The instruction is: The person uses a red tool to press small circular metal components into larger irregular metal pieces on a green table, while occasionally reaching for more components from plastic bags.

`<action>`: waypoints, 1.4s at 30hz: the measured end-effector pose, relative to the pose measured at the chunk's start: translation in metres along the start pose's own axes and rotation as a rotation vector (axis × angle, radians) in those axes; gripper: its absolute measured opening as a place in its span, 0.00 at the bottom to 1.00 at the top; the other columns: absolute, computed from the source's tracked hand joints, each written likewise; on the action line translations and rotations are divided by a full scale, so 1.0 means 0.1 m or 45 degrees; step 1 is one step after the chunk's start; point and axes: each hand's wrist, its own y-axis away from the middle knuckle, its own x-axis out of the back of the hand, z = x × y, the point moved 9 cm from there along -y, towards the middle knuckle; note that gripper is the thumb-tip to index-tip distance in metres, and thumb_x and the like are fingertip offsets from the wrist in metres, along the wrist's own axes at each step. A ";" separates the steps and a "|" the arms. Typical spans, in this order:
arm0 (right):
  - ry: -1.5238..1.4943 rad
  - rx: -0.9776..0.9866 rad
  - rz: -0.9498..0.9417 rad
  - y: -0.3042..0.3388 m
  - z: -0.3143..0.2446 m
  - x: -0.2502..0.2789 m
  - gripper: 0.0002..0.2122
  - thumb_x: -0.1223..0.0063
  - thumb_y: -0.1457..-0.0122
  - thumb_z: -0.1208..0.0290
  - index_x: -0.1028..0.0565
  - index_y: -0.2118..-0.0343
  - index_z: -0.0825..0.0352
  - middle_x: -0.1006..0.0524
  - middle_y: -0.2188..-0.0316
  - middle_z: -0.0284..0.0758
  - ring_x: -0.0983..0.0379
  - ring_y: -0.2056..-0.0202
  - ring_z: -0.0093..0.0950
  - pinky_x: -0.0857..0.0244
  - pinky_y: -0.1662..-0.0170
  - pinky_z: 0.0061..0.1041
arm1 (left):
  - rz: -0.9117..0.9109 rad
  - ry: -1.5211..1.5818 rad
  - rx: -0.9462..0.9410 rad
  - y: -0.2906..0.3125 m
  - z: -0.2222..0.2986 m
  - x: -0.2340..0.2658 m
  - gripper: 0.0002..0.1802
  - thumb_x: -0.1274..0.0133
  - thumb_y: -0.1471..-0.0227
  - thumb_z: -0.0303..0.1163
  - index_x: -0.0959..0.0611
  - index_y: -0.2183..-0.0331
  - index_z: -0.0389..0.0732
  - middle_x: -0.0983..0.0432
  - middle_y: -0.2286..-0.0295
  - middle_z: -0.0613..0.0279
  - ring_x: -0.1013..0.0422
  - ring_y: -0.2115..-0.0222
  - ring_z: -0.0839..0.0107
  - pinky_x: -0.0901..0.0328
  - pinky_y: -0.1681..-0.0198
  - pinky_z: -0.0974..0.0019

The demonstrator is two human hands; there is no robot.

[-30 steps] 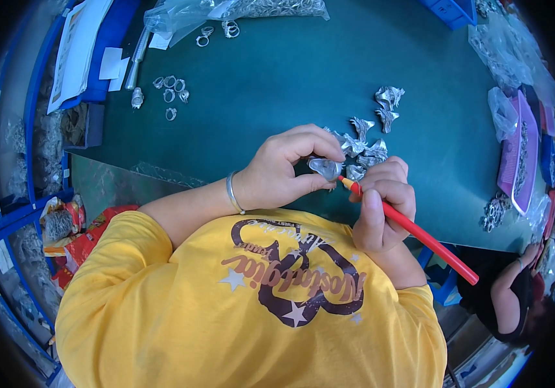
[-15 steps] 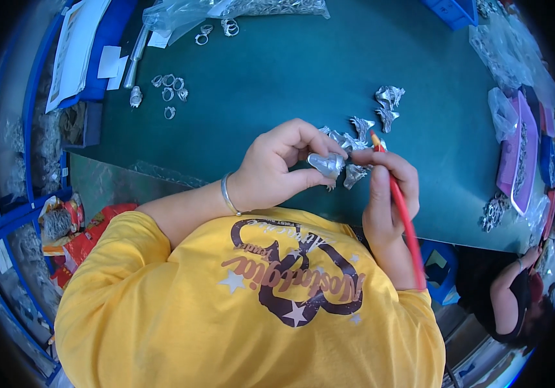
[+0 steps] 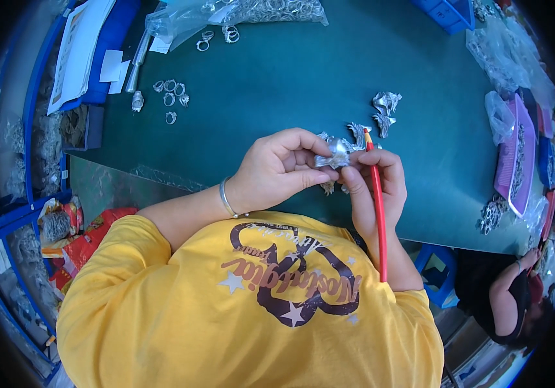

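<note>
Between the thumb and fingers of my left hand (image 3: 274, 163) is a silvery cast metal piece (image 3: 337, 155), its shape partly covered by the fingertips. My right hand (image 3: 387, 181) meets it from the other side, thumb and fingertip at its edge. A long red pencil (image 3: 379, 226) is also lodged in my right hand, its pale tip pointing away from me and its far end toward my body. Just beyond my hands lie more pieces of the same sort, one of them a jagged metal piece (image 3: 358, 132). Others are partly hidden under my hands.
Two similar metal pieces (image 3: 384, 113) lie farther off to the right. Several rings (image 3: 170, 100) and a metal rod (image 3: 137, 61) are at left on the green table (image 3: 277, 77). A bag of rings (image 3: 277, 10) is at the back, a purple basket (image 3: 507, 161) at right. Another person's arm (image 3: 507, 297) shows lower right.
The metal piece has been turned between my fingers. My right hand has come in to touch it, and the red pencil has swung more upright, its lower end shifting left.
</note>
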 end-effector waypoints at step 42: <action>-0.153 0.028 0.212 0.00 -0.01 0.49 0.05 0.55 0.43 0.82 0.37 0.65 0.67 0.28 0.76 0.34 0.34 0.76 0.17 0.38 0.73 0.13 | -0.362 -1.530 -0.471 -0.88 -0.09 -0.33 0.08 0.39 0.61 0.27 0.22 0.75 0.38 0.28 0.66 0.57 0.31 0.64 0.61 0.36 0.61 0.64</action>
